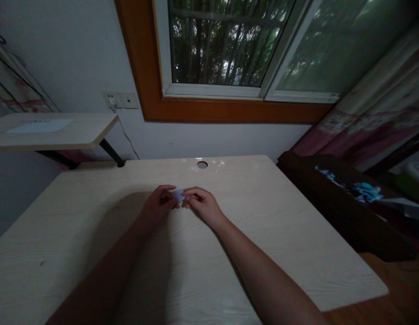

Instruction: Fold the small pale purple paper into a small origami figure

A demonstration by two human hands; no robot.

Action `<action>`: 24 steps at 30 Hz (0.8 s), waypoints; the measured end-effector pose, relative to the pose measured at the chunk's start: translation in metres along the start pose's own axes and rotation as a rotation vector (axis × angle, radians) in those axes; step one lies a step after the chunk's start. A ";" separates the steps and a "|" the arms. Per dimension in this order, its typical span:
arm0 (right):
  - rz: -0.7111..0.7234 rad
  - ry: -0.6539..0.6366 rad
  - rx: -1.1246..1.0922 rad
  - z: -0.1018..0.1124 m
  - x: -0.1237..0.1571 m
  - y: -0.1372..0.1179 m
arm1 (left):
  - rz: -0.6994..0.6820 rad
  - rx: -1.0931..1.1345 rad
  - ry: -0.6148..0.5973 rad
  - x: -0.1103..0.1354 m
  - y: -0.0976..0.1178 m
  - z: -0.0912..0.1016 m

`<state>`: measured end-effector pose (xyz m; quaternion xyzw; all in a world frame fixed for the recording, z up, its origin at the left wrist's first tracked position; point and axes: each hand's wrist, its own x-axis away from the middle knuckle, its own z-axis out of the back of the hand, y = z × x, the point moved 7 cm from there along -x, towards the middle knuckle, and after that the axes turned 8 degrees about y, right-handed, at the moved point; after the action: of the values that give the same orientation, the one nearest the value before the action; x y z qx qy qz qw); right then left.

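Lilac slip (177,194) pinched by left hand (158,201) and right hand (205,203), marked sheet (40,127) unreadable

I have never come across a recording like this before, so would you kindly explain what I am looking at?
Of course. There is no machine here: a person works with two bare hands. The single picture comes from a camera worn on the head, looking forward and down, so the forearms reach in from the bottom.

The left hand and the right hand pinch a small pale lavender piece between them, possibly paper; it is too small to be sure.

They are above a light wood-grain desk, which has a round hole near its far edge. A raised shelf stands at the far left, with a pale sheet on it. Beyond is a window.
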<state>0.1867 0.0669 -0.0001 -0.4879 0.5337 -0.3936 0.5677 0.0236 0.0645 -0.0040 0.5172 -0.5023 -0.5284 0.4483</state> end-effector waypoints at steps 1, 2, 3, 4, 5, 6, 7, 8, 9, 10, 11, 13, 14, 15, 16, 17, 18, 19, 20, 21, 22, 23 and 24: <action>-0.005 -0.002 0.003 0.000 0.000 0.000 | 0.008 -0.006 -0.002 0.000 -0.001 0.000; -0.012 -0.004 0.006 -0.001 0.000 0.000 | 0.013 -0.013 -0.003 0.000 -0.001 0.000; -0.020 -0.007 0.010 -0.001 0.000 0.001 | 0.015 -0.018 -0.004 0.000 -0.002 0.000; -0.027 -0.012 0.016 -0.002 0.000 0.001 | 0.015 -0.024 -0.004 0.000 -0.002 0.000; -0.033 -0.016 0.022 -0.002 0.001 0.002 | 0.014 -0.030 -0.005 0.000 -0.003 0.000; -0.037 -0.019 0.027 -0.002 0.001 0.003 | 0.012 -0.037 -0.007 0.000 -0.004 0.000; -0.037 -0.019 0.033 -0.002 0.001 0.003 | 0.009 -0.042 -0.010 0.000 -0.005 0.000; -0.035 -0.015 0.038 -0.002 0.001 0.004 | 0.006 -0.045 -0.012 0.000 -0.005 0.000; -0.033 -0.008 0.042 -0.001 0.001 0.004 | 0.003 -0.047 -0.010 0.000 -0.006 0.000; -0.033 -0.001 0.046 -0.001 0.000 0.004 | 0.003 -0.048 -0.010 0.000 -0.006 0.000; -0.035 0.005 0.048 0.000 0.000 0.004 | 0.005 -0.047 -0.007 0.000 -0.006 0.000; -0.043 0.014 0.044 0.000 0.000 0.004 | 0.019 -0.041 -0.003 0.000 -0.005 0.000; -0.048 0.017 0.038 0.000 0.000 0.004 | 0.031 -0.039 -0.006 0.001 -0.005 -0.001; -0.051 0.019 0.032 0.000 0.000 0.004 | 0.043 -0.038 -0.009 0.001 -0.005 -0.001; -0.053 0.021 0.026 0.000 0.000 0.003 | 0.054 -0.039 -0.012 0.001 -0.006 -0.002; -0.055 0.024 0.022 0.000 0.000 0.003 | 0.063 -0.044 -0.015 0.001 -0.007 -0.002; -0.056 0.025 0.018 0.000 0.000 0.003 | 0.071 -0.049 -0.016 0.001 -0.008 -0.002; -0.056 0.026 0.014 0.000 0.000 0.003 | 0.075 -0.055 -0.015 0.001 -0.010 -0.002; -0.056 0.027 0.011 0.000 0.000 0.003 | 0.078 -0.063 -0.017 0.000 -0.012 -0.001; -0.055 0.026 0.007 0.000 0.000 0.003 | 0.078 -0.076 -0.017 0.000 -0.013 -0.001; -0.051 0.025 0.004 0.000 0.000 0.004 | 0.080 -0.095 -0.022 0.000 -0.015 0.000; -0.048 0.023 0.001 0.000 0.000 0.004 | 0.079 -0.117 -0.030 0.000 -0.016 0.000; -0.045 0.020 0.000 -0.001 0.000 0.004 | 0.075 -0.139 -0.036 0.000 -0.016 0.000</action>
<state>0.1859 0.0674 -0.0041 -0.4957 0.5283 -0.4113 0.5532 0.0244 0.0656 -0.0202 0.4562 -0.4911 -0.5542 0.4935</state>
